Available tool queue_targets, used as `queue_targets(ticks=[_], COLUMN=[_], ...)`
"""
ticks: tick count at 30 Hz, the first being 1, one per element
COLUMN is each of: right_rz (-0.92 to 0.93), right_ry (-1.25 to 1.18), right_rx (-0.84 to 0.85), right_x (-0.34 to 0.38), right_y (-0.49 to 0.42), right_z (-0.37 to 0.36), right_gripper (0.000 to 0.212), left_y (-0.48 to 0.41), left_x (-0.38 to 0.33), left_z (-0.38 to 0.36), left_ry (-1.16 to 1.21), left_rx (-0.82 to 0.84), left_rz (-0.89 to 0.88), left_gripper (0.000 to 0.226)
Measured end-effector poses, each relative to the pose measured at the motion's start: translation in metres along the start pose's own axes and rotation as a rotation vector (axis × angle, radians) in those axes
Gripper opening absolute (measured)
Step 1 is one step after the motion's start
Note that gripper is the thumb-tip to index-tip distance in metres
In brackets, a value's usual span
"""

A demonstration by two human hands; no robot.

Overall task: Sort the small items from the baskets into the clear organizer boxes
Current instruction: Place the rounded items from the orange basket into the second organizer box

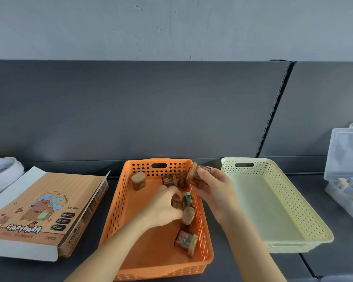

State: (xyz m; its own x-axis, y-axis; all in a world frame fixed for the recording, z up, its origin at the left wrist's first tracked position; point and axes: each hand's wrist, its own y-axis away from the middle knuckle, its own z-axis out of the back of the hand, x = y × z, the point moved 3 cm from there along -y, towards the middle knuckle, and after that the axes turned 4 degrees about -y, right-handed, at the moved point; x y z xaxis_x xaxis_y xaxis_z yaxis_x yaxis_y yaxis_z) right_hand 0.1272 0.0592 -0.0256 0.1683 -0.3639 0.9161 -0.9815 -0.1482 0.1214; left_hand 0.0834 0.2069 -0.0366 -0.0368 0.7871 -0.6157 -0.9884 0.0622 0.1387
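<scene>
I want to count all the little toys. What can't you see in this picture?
Head view:
The item in the left hand: fingers cover most of it.
How many items the right hand holds: the hand hides them.
The clear box: cut off by right edge, contents blurred.

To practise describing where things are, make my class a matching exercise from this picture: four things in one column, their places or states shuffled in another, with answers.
1 orange basket
2 yellow basket
3 Capybara box
4 clear box

A at the right edge
B holds small brown items
C left of both baskets
D between a basket and the clear box

Pairs: 1-B, 2-D, 3-C, 4-A
</scene>
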Motion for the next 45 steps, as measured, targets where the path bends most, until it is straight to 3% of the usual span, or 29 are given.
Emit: queue_targets(ticks=[3, 9, 12, 18, 26, 36, 45], right_rz=[0.02, 0.145, 0.187, 0.278, 0.324, 0.352, 0.343], right_ry=[0.015, 0.247, 0.366, 0.544, 0.594, 0.637, 0.592], right_rx=[-0.013, -0.04, -0.057, -0.034, -0.051, -0.337, -0.564], right_x=[0.0, 0.009, 0.011, 0.015, 0.009, 0.024, 0.051], right_y=[0.004, 0.01, 0.013, 0.027, 0.045, 0.089, 0.144], right_z=[0.004, 0.007, 0.008, 0.01, 0.011, 0.038, 0.097], right_gripper=[0.021, 0.022, 0.023, 0.025, 0.023, 0.026, 0.028], left_y=[-0.002, -0.002, -0.001, 0.012, 0.024, 0.03, 0.045], left_x=[-0.006, -0.015, -0.017, -0.011, -0.007, -0.029, -0.101], left_z=[-0.006, -0.013, -0.012, 0.005, 0.027, 0.021, -0.024], left_ry=[-0.081, -0.265, -0.278, -0.305, -0.16, 0.028, 0.189], left_rx=[0.037, 0.005, -0.028, -0.169, -0.335, -0.418, -0.258], left_rz=[-0.049, -0.104, -0.113, -0.063, -0.124, -0.337, -0.535], left_gripper=[0.028, 0.034, 0.028, 0.037, 0.047, 0.039, 0.039])
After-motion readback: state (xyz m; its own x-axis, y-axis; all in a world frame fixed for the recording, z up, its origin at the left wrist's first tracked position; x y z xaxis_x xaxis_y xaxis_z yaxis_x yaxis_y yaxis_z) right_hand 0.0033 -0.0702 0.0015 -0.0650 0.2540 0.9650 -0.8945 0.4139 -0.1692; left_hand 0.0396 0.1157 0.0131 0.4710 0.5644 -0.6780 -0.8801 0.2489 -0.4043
